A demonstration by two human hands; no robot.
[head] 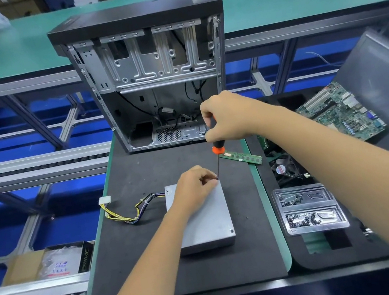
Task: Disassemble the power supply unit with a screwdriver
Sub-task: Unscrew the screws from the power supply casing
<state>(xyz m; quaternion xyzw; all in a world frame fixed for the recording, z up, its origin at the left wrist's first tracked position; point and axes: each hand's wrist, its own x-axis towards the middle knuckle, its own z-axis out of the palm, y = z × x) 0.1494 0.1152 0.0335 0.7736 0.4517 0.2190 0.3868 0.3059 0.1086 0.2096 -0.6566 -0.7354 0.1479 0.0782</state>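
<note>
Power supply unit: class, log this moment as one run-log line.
step: unscrewing | right hand: grips screwdriver | left hand: steadies its tip on power supply unit

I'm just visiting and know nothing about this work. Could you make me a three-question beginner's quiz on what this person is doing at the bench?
1. True or false: the right hand grips the screwdriver by its handle.
2. Where does the screwdriver tip meet the power supply unit: A near corner, B far right corner, C cable side?
3. What do the left hand fingertips steady?

Key: 1 true. 2 B. 3 The screwdriver shaft near its tip.
</note>
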